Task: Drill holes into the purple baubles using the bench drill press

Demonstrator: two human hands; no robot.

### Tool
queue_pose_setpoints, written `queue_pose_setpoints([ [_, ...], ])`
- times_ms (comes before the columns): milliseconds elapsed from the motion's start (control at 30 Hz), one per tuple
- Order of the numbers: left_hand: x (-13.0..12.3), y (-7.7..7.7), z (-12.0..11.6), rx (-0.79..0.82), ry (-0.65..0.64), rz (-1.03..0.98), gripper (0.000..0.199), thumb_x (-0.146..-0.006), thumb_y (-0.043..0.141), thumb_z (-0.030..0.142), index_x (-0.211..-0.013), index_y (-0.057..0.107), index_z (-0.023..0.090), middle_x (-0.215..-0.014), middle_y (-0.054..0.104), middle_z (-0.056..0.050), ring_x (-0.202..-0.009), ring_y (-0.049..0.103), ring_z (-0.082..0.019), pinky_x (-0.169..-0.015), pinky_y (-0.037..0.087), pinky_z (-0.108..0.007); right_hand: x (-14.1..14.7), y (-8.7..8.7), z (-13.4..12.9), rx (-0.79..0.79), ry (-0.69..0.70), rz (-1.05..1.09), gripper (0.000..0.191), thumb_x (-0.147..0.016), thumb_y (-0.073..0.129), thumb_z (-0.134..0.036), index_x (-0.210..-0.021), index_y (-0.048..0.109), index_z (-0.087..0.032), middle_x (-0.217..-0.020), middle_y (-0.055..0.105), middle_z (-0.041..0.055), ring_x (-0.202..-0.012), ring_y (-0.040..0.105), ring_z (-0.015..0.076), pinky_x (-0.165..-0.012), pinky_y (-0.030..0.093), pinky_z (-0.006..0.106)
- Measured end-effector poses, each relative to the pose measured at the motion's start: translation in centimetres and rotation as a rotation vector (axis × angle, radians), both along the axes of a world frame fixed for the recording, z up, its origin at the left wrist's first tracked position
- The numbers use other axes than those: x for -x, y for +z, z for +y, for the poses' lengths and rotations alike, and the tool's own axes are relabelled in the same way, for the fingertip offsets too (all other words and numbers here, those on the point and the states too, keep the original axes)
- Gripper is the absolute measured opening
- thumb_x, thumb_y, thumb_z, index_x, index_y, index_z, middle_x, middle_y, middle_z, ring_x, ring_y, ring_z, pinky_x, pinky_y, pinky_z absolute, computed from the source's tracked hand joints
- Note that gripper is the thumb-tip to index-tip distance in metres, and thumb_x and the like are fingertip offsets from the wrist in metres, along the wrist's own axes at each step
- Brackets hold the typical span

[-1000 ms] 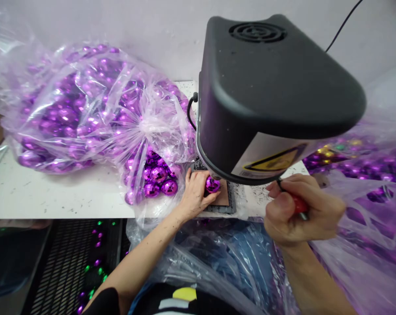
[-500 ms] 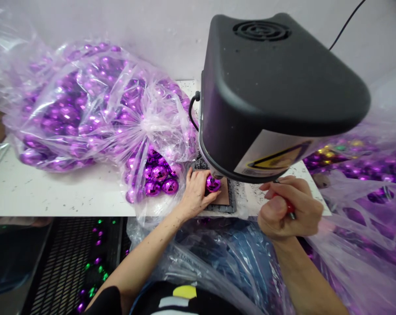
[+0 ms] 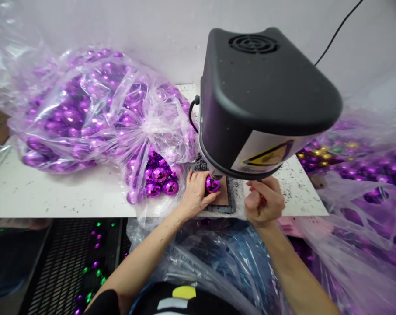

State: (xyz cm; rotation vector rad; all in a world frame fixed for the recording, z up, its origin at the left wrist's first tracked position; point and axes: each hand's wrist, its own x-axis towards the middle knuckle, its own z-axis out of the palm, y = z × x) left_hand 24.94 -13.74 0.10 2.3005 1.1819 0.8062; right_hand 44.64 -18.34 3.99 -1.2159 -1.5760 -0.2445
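Left hand [image 3: 195, 191] pinches purple ball [image 3: 212, 185] under black machine [image 3: 266, 92]; right hand [image 3: 266, 202] curled round red handle [image 3: 262, 199], machine's 6 o'clock. Hold ball square, knuckles clear.

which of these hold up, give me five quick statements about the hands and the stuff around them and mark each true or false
1. The left hand holds a shiny purple ball. True.
2. The right hand lies flat with its fingers spread. False: it is curled around something with a bit of red showing.
3. The black machine bears a label with a yellow warning triangle. True.
4. The big plastic bag at the picture's left is filled with green balls. False: the balls seen through it are purple.
5. Purple and green beads show below the edge of the white table. True.
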Motion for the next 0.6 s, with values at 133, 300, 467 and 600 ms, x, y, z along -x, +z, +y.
queue_pose_setpoints([
  [133,-0.1,-0.1,0.1,-0.021,0.012,0.017,0.049,-0.089,0.067,0.038,-0.129,0.045,0.021,-0.123,0.060,-0.010,-0.121,0.054,-0.027,-0.116,0.032,-0.052,0.0,2.1,0.1,-0.101,-0.010,-0.020,0.017,-0.086,0.049,-0.030,-0.085,0.064,-0.021,-0.070,0.056,0.0024,-0.062,0.053,0.0105,-0.050,0.037,0.023],
  [300,0.1,0.1,0.1,-0.033,0.006,-0.009,0.049,-0.089,0.068,0.038,-0.128,0.045,0.021,-0.123,0.060,-0.010,-0.120,0.054,-0.026,-0.118,0.029,-0.052,-0.1,7.9,1.7,-0.266,-0.110,0.054,0.025,-0.093,0.049,-0.034,-0.087,0.066,-0.017,-0.064,0.053,-0.0011,-0.057,0.054,0.0059,-0.051,0.035,0.020],
  [467,1.8,0.9,-4.2,-0.005,-0.017,0.002,0.050,-0.088,0.069,0.037,-0.129,0.046,0.021,-0.120,0.061,-0.011,-0.112,0.056,-0.027,-0.104,0.042,-0.047,0.3,11.8,4.3,-0.166,-0.106,0.158,0.047,-0.098,0.043,-0.049,-0.073,0.057,-0.012,-0.057,0.043,-0.0034,-0.051,0.045,0.0005,-0.054,0.028,0.020],
  [600,3.4,1.4,-8.0,0.053,-0.130,0.129,0.072,-0.080,0.077,0.045,-0.139,0.043,0.023,-0.130,0.056,-0.014,-0.116,0.055,-0.031,-0.097,0.047,-0.048,0.5,12.1,5.1,-0.158,-0.037,0.253,0.055,-0.094,0.044,-0.062,-0.073,0.056,-0.013,-0.052,0.039,-0.0041,-0.046,0.043,0.0024,-0.046,0.025,0.020],
])
